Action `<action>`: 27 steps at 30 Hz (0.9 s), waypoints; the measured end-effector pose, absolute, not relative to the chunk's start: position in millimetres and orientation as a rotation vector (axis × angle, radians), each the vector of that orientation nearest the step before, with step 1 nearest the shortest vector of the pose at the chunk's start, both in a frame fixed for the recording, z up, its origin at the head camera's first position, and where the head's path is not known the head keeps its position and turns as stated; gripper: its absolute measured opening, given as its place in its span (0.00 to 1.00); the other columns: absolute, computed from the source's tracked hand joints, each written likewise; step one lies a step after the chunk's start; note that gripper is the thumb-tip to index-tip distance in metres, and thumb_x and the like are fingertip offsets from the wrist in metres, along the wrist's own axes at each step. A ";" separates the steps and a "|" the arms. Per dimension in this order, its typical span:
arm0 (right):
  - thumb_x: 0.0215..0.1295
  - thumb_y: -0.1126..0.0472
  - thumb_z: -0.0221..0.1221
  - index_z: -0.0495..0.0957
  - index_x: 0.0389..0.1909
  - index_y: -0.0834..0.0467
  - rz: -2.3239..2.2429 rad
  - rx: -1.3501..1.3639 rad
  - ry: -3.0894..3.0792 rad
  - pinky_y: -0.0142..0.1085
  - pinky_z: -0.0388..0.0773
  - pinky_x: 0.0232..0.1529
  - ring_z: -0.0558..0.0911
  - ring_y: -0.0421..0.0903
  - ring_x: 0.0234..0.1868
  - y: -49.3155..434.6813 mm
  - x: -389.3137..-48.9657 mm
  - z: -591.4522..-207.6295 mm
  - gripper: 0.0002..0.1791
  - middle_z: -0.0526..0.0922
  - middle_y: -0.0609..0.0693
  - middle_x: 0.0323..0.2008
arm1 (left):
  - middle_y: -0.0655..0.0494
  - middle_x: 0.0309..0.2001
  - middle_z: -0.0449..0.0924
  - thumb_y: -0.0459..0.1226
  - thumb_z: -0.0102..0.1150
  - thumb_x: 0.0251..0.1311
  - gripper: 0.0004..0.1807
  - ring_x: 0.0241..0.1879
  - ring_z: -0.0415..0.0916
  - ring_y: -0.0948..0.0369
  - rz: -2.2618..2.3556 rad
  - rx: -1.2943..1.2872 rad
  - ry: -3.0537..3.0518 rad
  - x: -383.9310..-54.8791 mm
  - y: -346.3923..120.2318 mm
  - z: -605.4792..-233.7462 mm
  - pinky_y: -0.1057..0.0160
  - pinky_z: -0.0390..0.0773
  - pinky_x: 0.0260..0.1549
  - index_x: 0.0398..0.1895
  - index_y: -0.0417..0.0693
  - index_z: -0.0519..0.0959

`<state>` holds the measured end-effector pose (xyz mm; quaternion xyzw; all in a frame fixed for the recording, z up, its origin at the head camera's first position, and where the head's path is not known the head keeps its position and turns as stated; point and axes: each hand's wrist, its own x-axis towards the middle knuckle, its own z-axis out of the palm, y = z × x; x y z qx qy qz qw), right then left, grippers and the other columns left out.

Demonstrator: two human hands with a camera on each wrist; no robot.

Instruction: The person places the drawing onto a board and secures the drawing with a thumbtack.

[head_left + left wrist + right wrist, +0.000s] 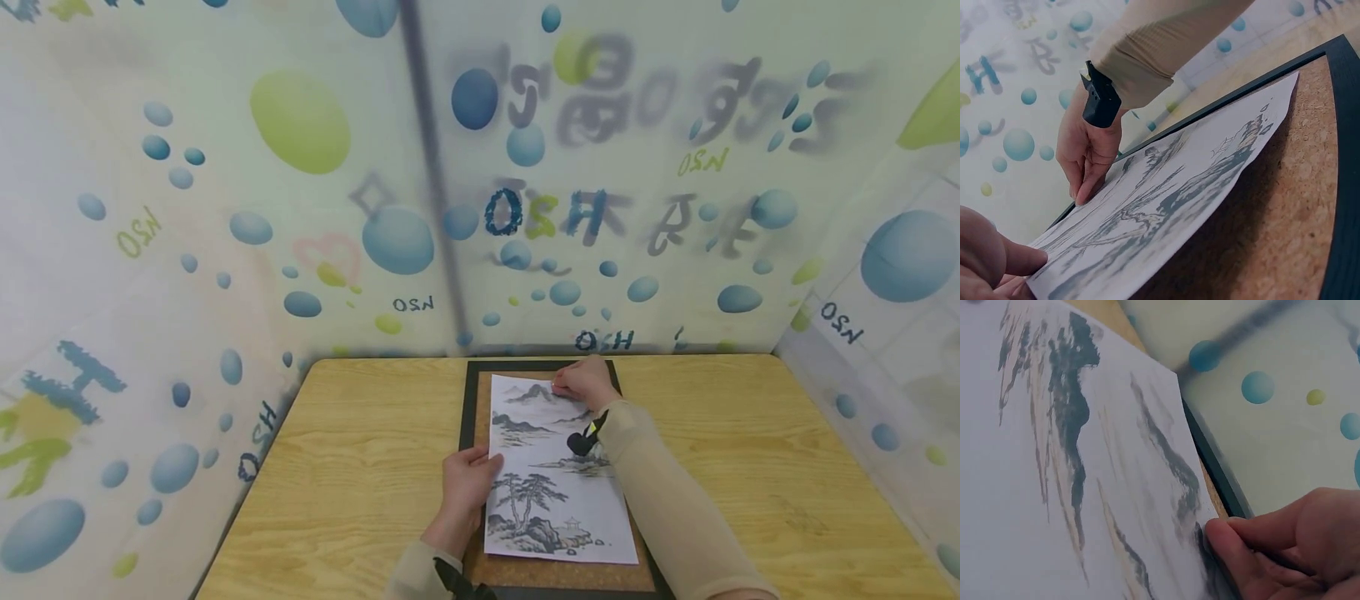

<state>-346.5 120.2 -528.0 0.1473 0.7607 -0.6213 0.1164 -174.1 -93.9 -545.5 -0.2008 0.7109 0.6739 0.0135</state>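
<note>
From my remote seat I see a printed landscape sheet [555,467] lying on a cork board [558,573] with a dark frame, which sits on the wooden table [360,467] toward 12 o'clock from the person's body. The sheet lies slightly askew on the cork, its far edge close to the frame's top rail.

The right hand [585,383] sits at the sheet's 12 o'clock edge. Its fingers are curled, and the thumb tip [1222,540] presses on the paper at the corner; I read this as a pinch, though the wrist view does not show the underside, so it may only be pressing down. The left hand [467,479] is at the sheet's 9 o'clock edge, thumb on top of the paper and fingers bent beside it, holding the margin.

I judge the sheet to be light, thin and floppy. The left wrist view shows its near edge lifting off the cork in a soft curve. It would crease or tear easily and slide little on cork, so margins and corners are the sensible places to hold, away from the printed ink.
</note>
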 end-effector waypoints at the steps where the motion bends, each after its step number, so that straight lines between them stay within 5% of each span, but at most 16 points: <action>1: 0.59 0.75 0.69 0.88 0.40 0.71 -1.783 0.427 2.264 0.35 0.86 0.34 0.88 0.43 0.28 120.0 -347.1 -527.7 0.08 0.89 0.56 0.31 | 0.39 0.44 0.88 0.29 0.67 0.68 0.21 0.41 0.87 0.52 2.100 -0.623 2.214 -173.9 -93.9 -545.5 0.55 0.87 0.39 0.59 0.23 0.79; 22: 0.64 0.75 0.67 0.87 0.43 0.72 -1.713 0.358 2.290 0.33 0.85 0.30 0.86 0.42 0.24 118.7 -348.6 -528.4 0.08 0.88 0.57 0.30 | 0.38 0.46 0.88 0.29 0.66 0.68 0.20 0.41 0.87 0.52 2.094 -0.615 2.215 -175.9 -94.5 -545.7 0.55 0.87 0.39 0.59 0.24 0.79; 27: 0.65 0.76 0.65 0.85 0.46 0.74 -1.783 0.337 2.231 0.36 0.87 0.35 0.88 0.43 0.28 122.2 -346.6 -528.5 0.10 0.88 0.61 0.37 | 0.39 0.46 0.88 0.29 0.66 0.68 0.21 0.41 0.87 0.52 2.094 -0.622 2.205 -176.2 -93.8 -545.1 0.56 0.87 0.40 0.60 0.24 0.79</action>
